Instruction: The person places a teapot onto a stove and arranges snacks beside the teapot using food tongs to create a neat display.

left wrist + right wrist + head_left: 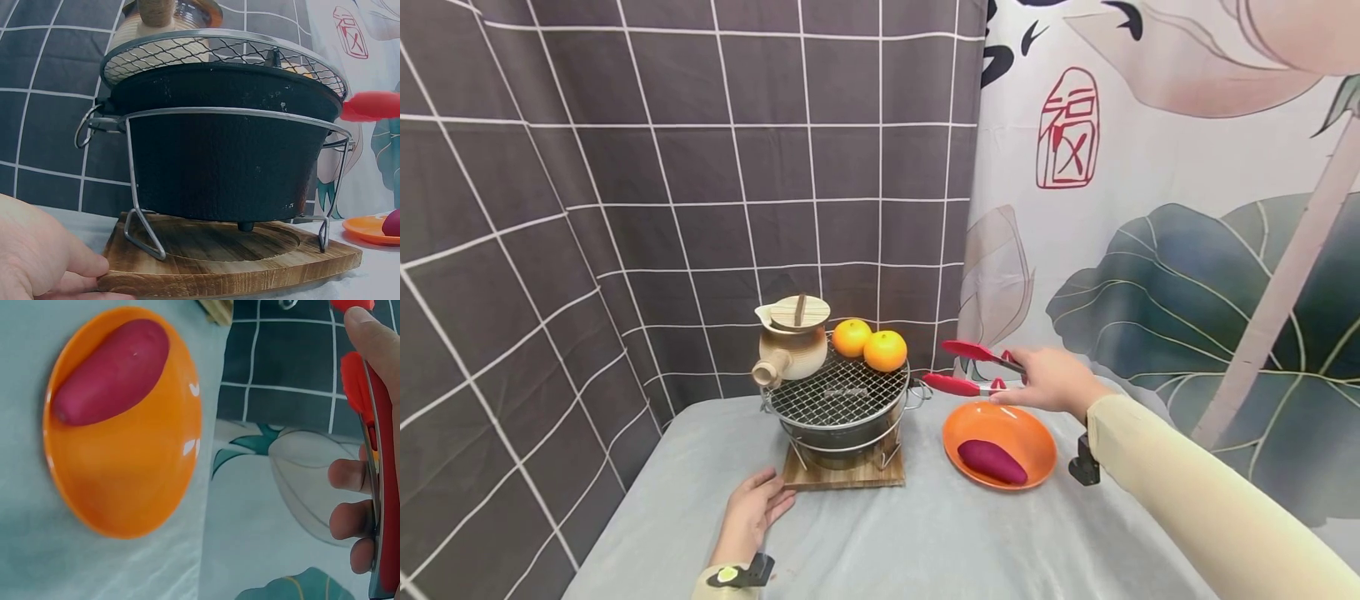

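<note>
My right hand [1051,379] grips a pair of red-tipped tongs [952,385] above the far side of an orange plate [1030,433]. The tongs' two tips stand apart, with nothing between them. On the plate lies a purple sweet potato [992,462]. With its fingertips, my left hand [751,512] touches the near left corner of a wooden board [850,478]. A black pot-shaped grill [219,150] stands on that board in a wire stand, a mesh rack [827,392] over its top. In the right wrist view, fingers [350,519] wrap the tongs' handle.
A clay teapot [793,350] with a wooden lid sits at the rack's left. Two oranges [884,351] rest at the rack's back right. Behind the grey-covered table [677,467] hang a dark grid curtain [775,167] and a lotus-printed cloth [1150,183].
</note>
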`<state>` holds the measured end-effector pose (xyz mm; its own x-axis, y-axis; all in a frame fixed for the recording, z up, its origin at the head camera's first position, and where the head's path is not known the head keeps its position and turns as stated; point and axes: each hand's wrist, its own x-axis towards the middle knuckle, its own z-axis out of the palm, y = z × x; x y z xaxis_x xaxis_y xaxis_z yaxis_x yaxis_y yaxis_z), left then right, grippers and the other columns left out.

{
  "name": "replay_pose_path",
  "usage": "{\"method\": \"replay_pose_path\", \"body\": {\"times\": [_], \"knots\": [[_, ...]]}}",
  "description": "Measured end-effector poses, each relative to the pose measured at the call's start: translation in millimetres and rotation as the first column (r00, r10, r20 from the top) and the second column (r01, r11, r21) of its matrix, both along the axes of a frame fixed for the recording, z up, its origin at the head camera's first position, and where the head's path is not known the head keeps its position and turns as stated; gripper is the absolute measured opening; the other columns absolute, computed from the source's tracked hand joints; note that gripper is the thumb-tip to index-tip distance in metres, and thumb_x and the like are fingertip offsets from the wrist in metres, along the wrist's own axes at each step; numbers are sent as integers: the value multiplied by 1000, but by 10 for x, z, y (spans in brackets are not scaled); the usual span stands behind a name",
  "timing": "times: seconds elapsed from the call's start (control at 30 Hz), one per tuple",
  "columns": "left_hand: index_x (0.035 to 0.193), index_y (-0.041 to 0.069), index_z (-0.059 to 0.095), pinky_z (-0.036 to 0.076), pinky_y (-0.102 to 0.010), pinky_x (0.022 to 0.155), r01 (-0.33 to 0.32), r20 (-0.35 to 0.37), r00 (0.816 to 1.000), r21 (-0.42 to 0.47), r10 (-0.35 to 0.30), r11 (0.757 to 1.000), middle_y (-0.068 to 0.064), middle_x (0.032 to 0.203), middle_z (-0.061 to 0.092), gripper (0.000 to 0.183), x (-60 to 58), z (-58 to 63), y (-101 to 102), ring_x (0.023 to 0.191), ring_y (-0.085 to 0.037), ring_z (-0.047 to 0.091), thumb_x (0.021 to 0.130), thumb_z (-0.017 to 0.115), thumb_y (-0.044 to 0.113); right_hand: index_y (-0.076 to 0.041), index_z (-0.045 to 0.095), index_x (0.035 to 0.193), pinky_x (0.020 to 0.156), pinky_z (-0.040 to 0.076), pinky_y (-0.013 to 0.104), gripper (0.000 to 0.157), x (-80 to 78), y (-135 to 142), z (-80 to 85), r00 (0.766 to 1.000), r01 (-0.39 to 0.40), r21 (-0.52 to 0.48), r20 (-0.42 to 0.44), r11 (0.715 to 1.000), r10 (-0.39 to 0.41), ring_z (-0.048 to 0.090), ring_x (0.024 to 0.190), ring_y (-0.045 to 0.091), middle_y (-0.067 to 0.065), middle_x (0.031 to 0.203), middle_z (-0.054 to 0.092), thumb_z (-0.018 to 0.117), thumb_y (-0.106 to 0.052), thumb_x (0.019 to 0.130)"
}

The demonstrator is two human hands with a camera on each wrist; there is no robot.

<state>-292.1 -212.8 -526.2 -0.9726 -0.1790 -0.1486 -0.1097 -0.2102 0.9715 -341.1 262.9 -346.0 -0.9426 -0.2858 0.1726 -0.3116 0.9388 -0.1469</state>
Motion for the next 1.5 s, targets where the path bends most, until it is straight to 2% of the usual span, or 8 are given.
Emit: {"method": "replay_pose_path", "body": {"times": [0.17, 0.33, 0.63, 0.77, 0.93, 1.17, 1.33, 1.5], "knots": [[147, -21, 25, 64, -39, 87, -3, 5, 1000, 2, 3, 1000, -43, 134, 46, 57, 2, 3, 3, 89, -23, 69, 102, 52, -1, 1, 56, 139, 72, 66, 45, 107, 94, 98, -82, 999, 22, -5, 34, 1000, -21, 66, 88, 24, 13, 110, 71, 70, -80, 71], [147, -21, 25, 64, -39, 88, -1, 14, 1000, 0, 1, 1000, -47, 139, 40, 57, 4, 19, 11, 90, -23, 70, 102, 52, -1, 4, 54, 140, 73, 66, 48, 110, 197, 188, -154, 997, 38, 0, 69, 999, -38, 66, 90, 27, 17, 113, 69, 70, -80, 71], [147, -22, 25, 64, -38, 88, 7, -11, 1000, -16, -7, 1000, -47, 137, 41, 57, 7, 23, -6, 91, -23, 69, 102, 52, -1, 4, 59, 134, 70, 66, 44, 105, 363, 381, -359, 999, 33, 24, 35, 999, -34, 65, 89, 24, 14, 110, 71, 67, -81, 73], [146, -23, 23, 64, -38, 88, 16, -17, 1000, -14, -16, 1000, -46, 135, 43, 57, 17, 11, -7, 91, -23, 69, 102, 51, -1, 7, 59, 133, 67, 65, 43, 104, 436, 441, -474, 996, 42, 4, 76, 999, -42, 64, 84, 22, 12, 104, 72, 69, -78, 74], [146, -23, 23, 64, -38, 88, 14, -14, 1000, -13, -14, 1000, -45, 134, 44, 57, 17, -5, -8, 91, -22, 69, 102, 52, 0, 8, 59, 131, 59, 60, 33, 101, 501, 499, -583, 993, 44, -8, 113, 999, -43, 58, 74, 15, 3, 89, 69, 71, -75, 74], [146, -23, 24, 64, -37, 88, 12, -20, 1000, -15, -13, 1000, -44, 132, 46, 56, 12, -12, -11, 90, -22, 69, 102, 51, -1, 7, 62, 128, 63, 63, 38, 95, 553, 555, -657, 992, 44, -12, 118, 999, -42, 60, 77, 16, 7, 96, 71, 74, -71, 75], [146, -23, 24, 64, -38, 88, 13, -18, 1000, -18, -13, 1000, -45, 134, 44, 57, 14, -11, -10, 91, -22, 69, 102, 51, 0, 4, 65, 125, 53, 53, 27, 88, 597, 581, -753, 994, 31, 3, 102, 1000, -31, 54, 68, 14, -2, 80, 65, 75, -68, 77], [146, -23, 24, 64, -37, 87, 16, -20, 1000, -16, -16, 1000, -45, 133, 45, 56, 22, -4, -9, 90, -22, 69, 102, 50, -1, 4, 66, 123, 53, 49, 27, 86, 645, 591, -794, 994, 24, 5, 104, 1000, -25, 52, 67, 14, -4, 76, 60, 76, -68, 77]]}}
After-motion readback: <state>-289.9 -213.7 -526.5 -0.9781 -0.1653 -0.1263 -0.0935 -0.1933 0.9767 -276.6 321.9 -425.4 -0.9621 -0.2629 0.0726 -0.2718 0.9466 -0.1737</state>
